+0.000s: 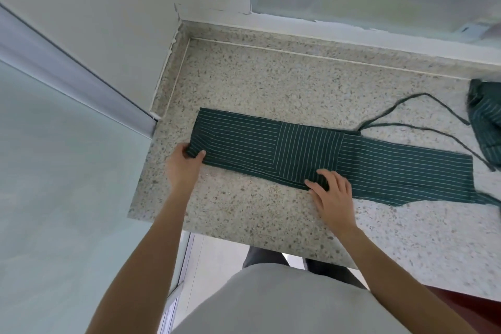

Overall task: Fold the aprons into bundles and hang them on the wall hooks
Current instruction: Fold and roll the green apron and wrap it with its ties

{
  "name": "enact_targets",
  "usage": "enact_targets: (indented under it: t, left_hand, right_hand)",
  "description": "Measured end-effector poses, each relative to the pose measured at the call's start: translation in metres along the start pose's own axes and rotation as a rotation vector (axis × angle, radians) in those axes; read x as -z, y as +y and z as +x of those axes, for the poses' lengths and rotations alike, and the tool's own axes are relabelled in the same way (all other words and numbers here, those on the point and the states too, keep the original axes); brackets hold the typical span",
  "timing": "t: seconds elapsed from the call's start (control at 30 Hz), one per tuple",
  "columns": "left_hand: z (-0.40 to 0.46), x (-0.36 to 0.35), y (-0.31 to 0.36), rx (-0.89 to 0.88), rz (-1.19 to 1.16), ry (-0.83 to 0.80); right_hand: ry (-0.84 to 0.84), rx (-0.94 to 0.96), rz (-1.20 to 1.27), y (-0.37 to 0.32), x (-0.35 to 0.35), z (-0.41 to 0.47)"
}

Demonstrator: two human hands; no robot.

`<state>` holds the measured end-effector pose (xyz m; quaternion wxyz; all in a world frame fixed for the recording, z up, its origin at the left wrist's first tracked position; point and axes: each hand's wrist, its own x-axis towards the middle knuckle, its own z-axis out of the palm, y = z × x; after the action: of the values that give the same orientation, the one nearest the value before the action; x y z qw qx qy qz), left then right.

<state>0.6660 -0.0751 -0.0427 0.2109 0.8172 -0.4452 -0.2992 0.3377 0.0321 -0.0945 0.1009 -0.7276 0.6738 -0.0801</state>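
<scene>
On the speckled counter our green striped apron lies as a long strip from nine to three o'clock, our left hand pinching its nine o'clock end, nearest for rolling, our right hand pressing its near edge, fingers spread.

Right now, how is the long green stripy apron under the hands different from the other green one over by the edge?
The long apron lies flat on the counter, folded into a narrow strip; the other apron sits crumpled in a heap. The long one is fully in view; the heap is cut off by the picture's right edge. The left hand pinches the strip's end and the right hand presses on it; nobody touches the heap. Both are dark green with thin pale stripes.
</scene>
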Motion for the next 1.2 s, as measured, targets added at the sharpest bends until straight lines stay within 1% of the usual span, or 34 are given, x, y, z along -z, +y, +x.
enact_targets:
  t: [0.07,0.13,0.23,0.3,0.33,0.4,0.43,0.5,0.57,0.63,0.67,0.73,0.77,0.8,0.83,0.87,0.9,0.93,1.0,1.07,1.13,1.2]
  left_hand:
    - [-0.014,0.004,0.018,-0.056,-0.141,0.076]
    - [-0.035,-0.001,0.046,-0.147,-0.230,0.066]
    - [-0.079,-0.031,0.097,-0.299,-0.286,-0.033]
    - [-0.104,-0.052,0.122,-0.418,-0.289,-0.106]
    - [-0.123,-0.069,0.137,-0.487,-0.293,-0.150]
    - [-0.154,-0.100,0.157,-0.624,-0.287,-0.211]
    - [-0.175,-0.121,0.168,-0.685,-0.280,-0.242]
    - [-0.204,-0.159,0.180,-0.773,-0.239,-0.319]
    - [-0.232,-0.204,0.181,-0.782,-0.175,-0.448]
    - [-0.250,-0.242,0.172,-0.704,-0.041,-0.606]
    - [-0.256,-0.258,0.167,-0.676,0.052,-0.687]
    - [-0.263,-0.273,0.156,-0.740,0.163,-0.768]
    - [-0.262,-0.270,0.152,-0.809,0.157,-0.753]
    - [-0.259,-0.263,0.148,-0.876,0.119,-0.688]
    - [-0.255,-0.254,0.143,-0.932,0.075,-0.570]
    - [-0.251,-0.245,0.136,-0.950,0.059,-0.426]
    - [-0.242,-0.237,0.126,-0.920,0.073,-0.294]
    - [-0.232,-0.229,0.116,-0.843,0.111,-0.195]
    - [-0.214,-0.213,0.096,-0.610,0.221,-0.105]
    - [-0.201,-0.203,0.084,-0.408,0.290,-0.095]
    - [-0.193,-0.197,0.080,-0.271,0.311,-0.106]
    - [-0.185,-0.196,0.078,-0.140,0.214,-0.144]
  right_hand:
    - [-0.054,0.058,-0.031,0.002,0.004,-0.002]
    - [-0.122,0.080,-0.027,0.005,0.009,-0.002]
    - [-0.179,0.073,0.130,0.014,0.017,-0.006]
    - [-0.208,0.101,0.257,0.018,0.022,-0.003]
    - [-0.195,0.113,0.293,0.029,0.028,-0.008]
    - [-0.100,0.111,0.326,0.047,0.041,-0.016]
    - [-0.041,0.065,0.325,0.065,0.051,-0.026]
    - [0.083,-0.094,0.324,0.097,0.071,-0.045]
    - [0.152,-0.300,0.324,0.136,0.089,-0.070]
    - [0.162,-0.444,0.339,0.171,0.097,-0.091]
    - [0.153,-0.472,0.347,0.186,0.099,-0.098]
    - [0.126,-0.467,0.372,0.206,0.100,-0.102]
    - [0.114,-0.457,0.387,0.209,0.100,-0.097]
    - [0.102,-0.462,0.408,0.211,0.101,-0.089]
    - [0.078,-0.472,0.439,0.212,0.101,-0.081]
    - [0.047,-0.477,0.472,0.212,0.100,-0.073]
    - [0.011,-0.487,0.495,0.211,0.097,-0.064]
    - [-0.027,-0.499,0.497,0.209,0.095,-0.054]
    - [-0.094,-0.510,0.439,0.205,0.092,-0.038]
    - [-0.145,-0.527,0.356,0.200,0.091,-0.026]
    - [-0.165,-0.552,0.290,0.195,0.091,-0.018]
    - [-0.174,-0.569,0.208,0.191,0.090,-0.012]
